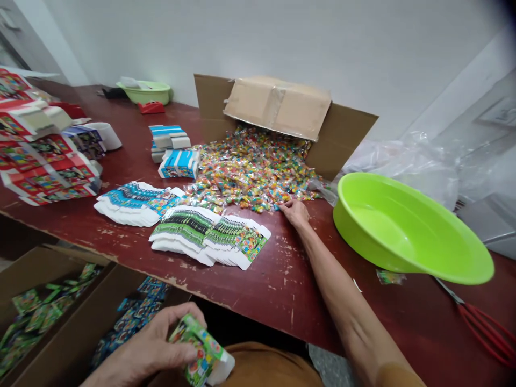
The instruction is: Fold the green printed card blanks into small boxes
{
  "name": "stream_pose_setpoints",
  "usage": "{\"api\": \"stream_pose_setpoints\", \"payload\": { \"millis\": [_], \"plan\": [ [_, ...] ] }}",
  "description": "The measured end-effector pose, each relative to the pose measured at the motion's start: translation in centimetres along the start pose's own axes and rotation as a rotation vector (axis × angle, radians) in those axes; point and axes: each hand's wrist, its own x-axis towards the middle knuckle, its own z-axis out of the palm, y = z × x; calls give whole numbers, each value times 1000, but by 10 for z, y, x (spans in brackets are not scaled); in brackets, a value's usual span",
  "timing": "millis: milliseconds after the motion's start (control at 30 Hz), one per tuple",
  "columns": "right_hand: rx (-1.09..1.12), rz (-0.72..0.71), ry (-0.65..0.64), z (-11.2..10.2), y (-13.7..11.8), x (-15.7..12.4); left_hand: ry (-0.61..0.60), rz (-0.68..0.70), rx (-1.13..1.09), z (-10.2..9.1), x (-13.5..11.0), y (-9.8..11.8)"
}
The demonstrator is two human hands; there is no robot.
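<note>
My left hand [161,341] grips a small green printed carton [203,352] over the table's front edge, its white end flap sticking out. My right hand [296,212] reaches to the front of a heap of candy packets [253,172], clear wrappers filled with colourful sweets. Its fingers are closed at the heap's edge, seemingly pinching one packet. The heap spills from a cardboard box [278,107] lying on its side. Between my hands, flat green cartons [209,236] lie fanned out, with flat blue cartons [137,201] behind them to the left.
A lime-green basin [403,231] stands at the right, with red-handled scissors [484,328] beside it. Bundled red cartons [48,161] are stacked at left. Strapped blue cartons [179,163] sit beside the heap. Below the edge, a cardboard box [80,309] holds green and blue cartons.
</note>
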Motion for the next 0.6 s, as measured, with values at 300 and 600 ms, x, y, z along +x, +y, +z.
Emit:
{"api": "stream_pose_setpoints", "payload": {
  "millis": [300,600],
  "plan": [
    [292,-196,-78,-32,-11,-66,48,47,184,-3,6,36],
    [299,-810,-276,-41,-56,-193,4,313,108,51,37,54]
  ]
}}
